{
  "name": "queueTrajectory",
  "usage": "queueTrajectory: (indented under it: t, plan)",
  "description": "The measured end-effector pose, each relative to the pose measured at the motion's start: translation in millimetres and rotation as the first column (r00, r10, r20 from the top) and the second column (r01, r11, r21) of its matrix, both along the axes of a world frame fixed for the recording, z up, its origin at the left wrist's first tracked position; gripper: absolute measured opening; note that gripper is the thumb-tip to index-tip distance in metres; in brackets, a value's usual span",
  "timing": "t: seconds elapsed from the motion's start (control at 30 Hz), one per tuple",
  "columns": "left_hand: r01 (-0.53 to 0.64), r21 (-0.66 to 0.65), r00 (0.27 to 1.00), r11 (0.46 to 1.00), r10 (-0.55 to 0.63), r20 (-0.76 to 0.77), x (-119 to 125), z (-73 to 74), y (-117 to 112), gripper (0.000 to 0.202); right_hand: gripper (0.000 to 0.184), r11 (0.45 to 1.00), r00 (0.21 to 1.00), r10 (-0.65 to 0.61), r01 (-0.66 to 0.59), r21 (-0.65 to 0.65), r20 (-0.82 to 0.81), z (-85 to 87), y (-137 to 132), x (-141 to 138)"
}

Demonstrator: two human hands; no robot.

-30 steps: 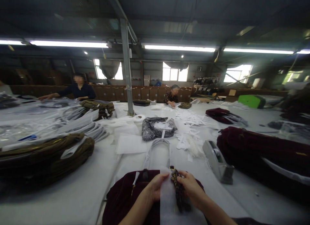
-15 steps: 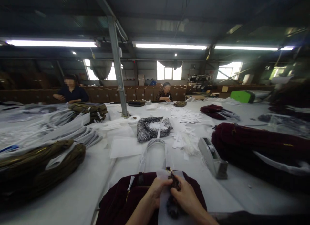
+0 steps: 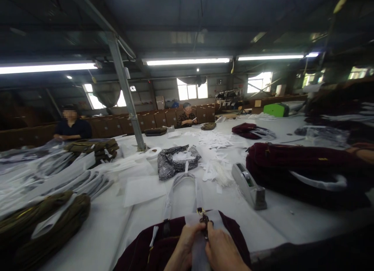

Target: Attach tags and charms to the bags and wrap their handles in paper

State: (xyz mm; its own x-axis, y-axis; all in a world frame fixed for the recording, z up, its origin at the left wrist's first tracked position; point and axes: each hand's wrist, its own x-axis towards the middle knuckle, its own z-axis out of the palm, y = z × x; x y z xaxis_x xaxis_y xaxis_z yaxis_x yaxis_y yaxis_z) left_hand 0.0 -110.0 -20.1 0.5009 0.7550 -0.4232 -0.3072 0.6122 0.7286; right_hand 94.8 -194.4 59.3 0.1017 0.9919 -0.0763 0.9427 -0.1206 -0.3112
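Note:
A burgundy bag lies in front of me, with wrapped handles stretching away from it. A white paper strip lies over its right part. Close to a gold ring at the handle's base, my left hand pinches a dark brown bag charm between thumb and finger. My right hand is closed on the same charm from the right. Its fingers hide most of the charm's lower part.
A grey tape dispenser stands to the right, beside stacked burgundy bags where another person's hand reaches in. Olive bags lie at left. A black-and-white patterned cloth bag sits ahead. Behind it stands a metal post.
My view has turned right and tilted. The charm's dark fuzzy lower end is now hidden as my right hand has shifted over it. Another person's hand has appeared at the right edge.

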Motion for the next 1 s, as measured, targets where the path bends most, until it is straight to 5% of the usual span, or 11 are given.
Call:
queueTrajectory:
  t: [0.2,0.3,0.4,0.5,0.67,0.77,0.87,1.0]
  plan:
    - [0.009,-0.051,0.996,0.999,-0.004,0.09,3.1,9.4,-9.4,0.042,0.056,0.999,0.996,0.041,-0.043,-0.026,-0.084,-9.8,-9.0,-3.8]
    - [0.016,-0.065,0.996,0.998,-0.011,0.085,-0.1,16.8,-12.7,0.036,0.042,0.997,0.975,0.072,-0.063,0.05,-0.21,-14.6,-13.0,7.9]
    - [0.048,-0.081,0.989,0.996,-0.036,0.141,-2.4,21.4,-14.0,0.038,0.034,0.975,0.953,-0.064,0.124,0.186,-0.297,-15.9,-13.3,34.4]
    - [0.076,-0.105,0.979,0.992,-0.055,0.197,-1.4,22.0,-13.6,0.043,0.033,0.946,0.914,-0.187,0.266,0.184,-0.36,-18.1,-10.7,60.4]
    - [0.063,-0.11,0.987,0.992,-0.045,0.156,6.3,13.4,-14.4,0.049,0.026,0.984,0.748,-0.125,0.177,0.014,-0.651,-22.6,-4.2,73.9]
    - [-0.079,0.029,0.997,0.996,0.079,0.002,14.0,4.7,-15.9,0.053,0.031,0.988,0.665,-0.092,0.154,0.016,-0.741,-19.1,-1.0,69.2]
    - [-0.216,0.27,0.948,0.938,0.267,-0.171,20.7,-1.0,-16.6,0.043,0.032,0.989,0.705,-0.013,0.116,0.097,-0.709,-14.7,-2.3,58.4]
    - [-0.247,0.404,0.907,0.881,0.357,-0.223,24.8,0.2,-18.8,0.035,0.035,0.976,0.883,0.0,0.101,0.19,-0.47,-19.8,-10.4,38.3]
